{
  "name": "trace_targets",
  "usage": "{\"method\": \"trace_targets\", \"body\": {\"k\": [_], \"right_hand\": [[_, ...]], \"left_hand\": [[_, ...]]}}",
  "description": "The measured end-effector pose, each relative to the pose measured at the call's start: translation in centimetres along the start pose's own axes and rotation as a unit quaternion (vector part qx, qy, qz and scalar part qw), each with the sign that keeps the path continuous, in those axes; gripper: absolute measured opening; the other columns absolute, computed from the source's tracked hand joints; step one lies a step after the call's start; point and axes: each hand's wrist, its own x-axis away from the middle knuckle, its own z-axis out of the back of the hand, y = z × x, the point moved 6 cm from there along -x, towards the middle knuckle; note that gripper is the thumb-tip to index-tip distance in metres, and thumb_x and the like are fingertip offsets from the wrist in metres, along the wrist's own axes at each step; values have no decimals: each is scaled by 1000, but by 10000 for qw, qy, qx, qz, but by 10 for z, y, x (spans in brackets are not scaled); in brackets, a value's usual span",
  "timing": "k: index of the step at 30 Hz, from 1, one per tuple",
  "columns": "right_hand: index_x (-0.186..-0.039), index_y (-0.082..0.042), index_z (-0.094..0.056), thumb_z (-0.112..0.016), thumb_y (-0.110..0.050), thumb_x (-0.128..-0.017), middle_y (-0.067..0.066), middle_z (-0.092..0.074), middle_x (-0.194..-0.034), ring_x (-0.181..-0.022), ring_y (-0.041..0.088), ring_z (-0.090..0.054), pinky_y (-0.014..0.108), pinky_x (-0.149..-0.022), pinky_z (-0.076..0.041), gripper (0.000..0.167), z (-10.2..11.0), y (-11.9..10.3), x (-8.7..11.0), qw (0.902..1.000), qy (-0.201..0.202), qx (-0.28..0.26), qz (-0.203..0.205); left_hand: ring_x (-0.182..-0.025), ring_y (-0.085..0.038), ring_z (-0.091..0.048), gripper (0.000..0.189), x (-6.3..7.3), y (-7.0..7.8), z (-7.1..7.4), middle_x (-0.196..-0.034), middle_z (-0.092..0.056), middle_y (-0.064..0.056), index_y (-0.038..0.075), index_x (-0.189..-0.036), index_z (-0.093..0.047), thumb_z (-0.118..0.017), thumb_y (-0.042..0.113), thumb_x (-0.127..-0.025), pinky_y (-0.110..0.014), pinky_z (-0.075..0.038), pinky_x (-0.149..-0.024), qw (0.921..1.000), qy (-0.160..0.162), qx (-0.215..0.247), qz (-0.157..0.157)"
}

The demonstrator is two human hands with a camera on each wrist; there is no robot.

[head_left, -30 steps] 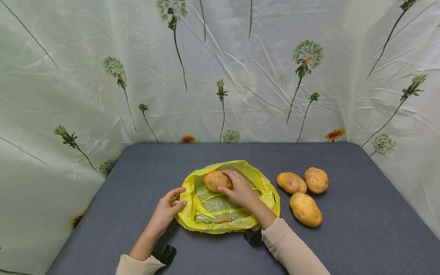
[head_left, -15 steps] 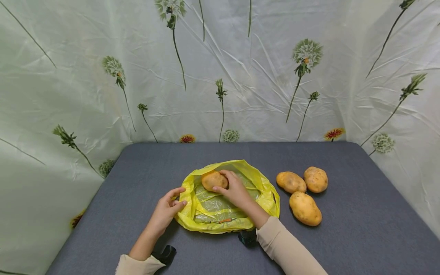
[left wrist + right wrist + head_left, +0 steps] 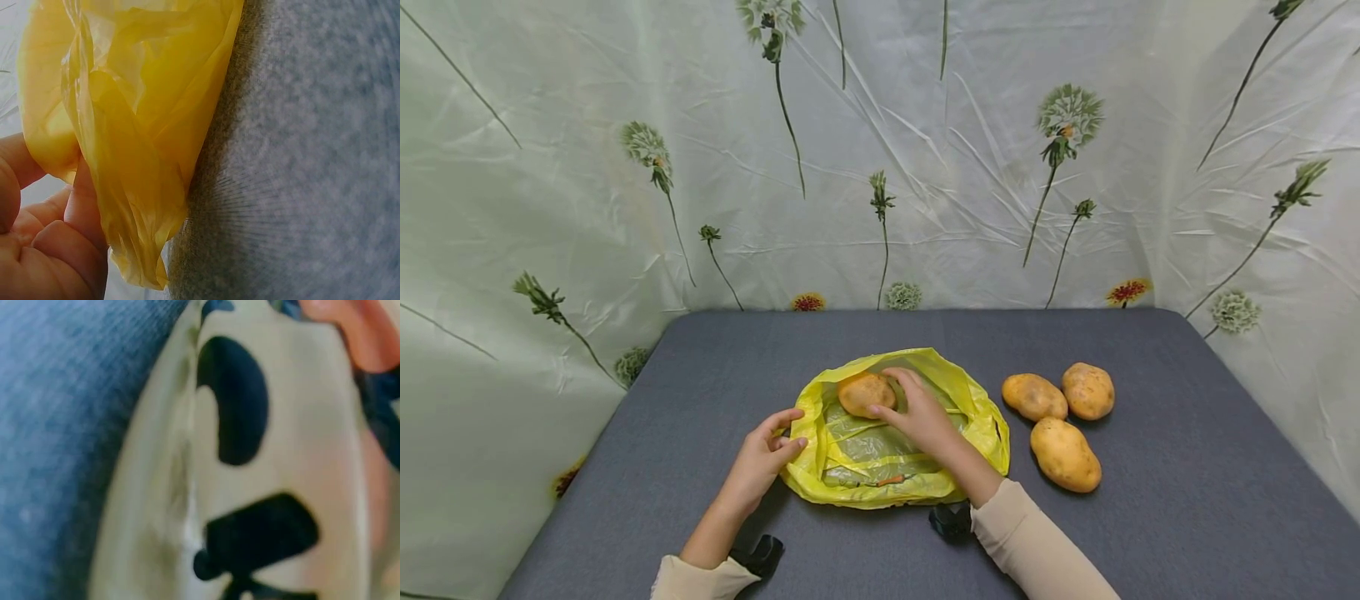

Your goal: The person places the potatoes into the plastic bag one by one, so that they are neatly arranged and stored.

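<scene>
A yellow plastic bag [image 3: 891, 493] lies with its mouth spread wide on the table. One potato [image 3: 863, 393] rests inside, near the far left wall. My right hand [image 3: 925, 421] reaches into the bag just right of this potato, fingers and thumb spread apart beside it; whether the fingertips still touch it is hard to tell. At the bag's left rim, my left hand [image 3: 762, 458] holds the edge with fingers and thumb. In the left wrist view, the bag's folds [image 3: 137, 162] hang beside the fingers. The right wrist view shows only the bag's printed side [image 3: 281, 456], blurred.
Three potatoes lie close together right of the bag: one on the left [image 3: 1034, 397], one at the back [image 3: 1087, 391] and one in front [image 3: 1066, 455]. A dark grey cloth covers the table [image 3: 1180, 500]. Behind it hangs a flower-printed curtain [image 3: 955, 208].
My right hand moved the potato slightly left inside the bag, then loosened and drew back a little to the right. The left hand has stayed at the rim.
</scene>
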Motion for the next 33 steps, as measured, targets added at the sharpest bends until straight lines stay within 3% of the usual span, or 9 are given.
{"method": "trace_targets", "body": {"k": [6, 18, 33], "right_hand": [[-127, -3, -45, -67, -28, -81, 10, -45, -127, -117, 24, -42, 39, -94, -34, 57, 10, -8, 6, 9993, 102, 66, 364], [-131, -8, -42, -68, -26, -81, 10, -43, -131, -118, 24, -41, 41, -91, -37, 58, 41, -15, 24, 9966, 436, 364, 598], [-131, -6, -41, -74, -15, -74, 12, -43, -129, -117, 27, -41, 44, -89, -38, 66, 88, -9, 49, 9831, 1184, 777, 1156]], "left_hand": [[-67, -15, -52, 43, 0, 1, 0, -123, -40, -17, 3, -125, -47, -62, 4, -84, -24, -42, -52, 10000, -26, 31, 52], [-67, -14, -51, 46, -1, -2, -1, -124, -39, -15, 2, -127, -45, -61, 4, -84, -23, -41, -52, 9997, -36, 81, 230], [-66, -14, -51, 45, 1, 0, -1, -123, -39, -16, 2, -126, -45, -61, 4, -84, -23, -42, -52, 9998, -51, 113, 123]]}}
